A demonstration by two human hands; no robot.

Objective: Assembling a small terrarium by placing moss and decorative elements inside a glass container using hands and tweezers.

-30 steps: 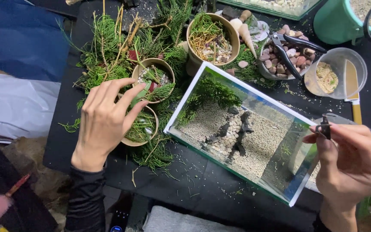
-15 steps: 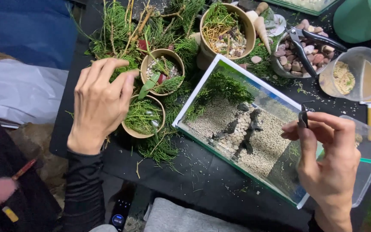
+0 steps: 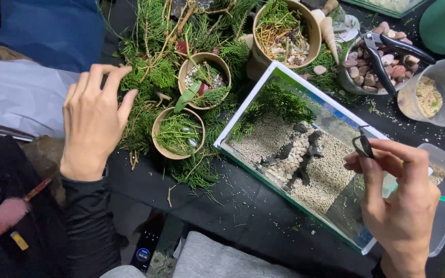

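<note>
A rectangular glass tank sits at an angle on the black table, its floor covered with pale gravel, a strip of small pebbles, a few dark stones and a clump of green moss in its far corner. The right hand hovers over the tank's near-right end, its fingers pinched closed around a pair of dark tweezers that points up from the fingertips. Left of the tank, the left hand rests spread open on a heap of green cuttings, holding nothing. Between that hand and the tank stand two small round pots filled with greenery. Beyond the tank lie a larger pot and a bowl of pebbles with black cutters across it.
</note>
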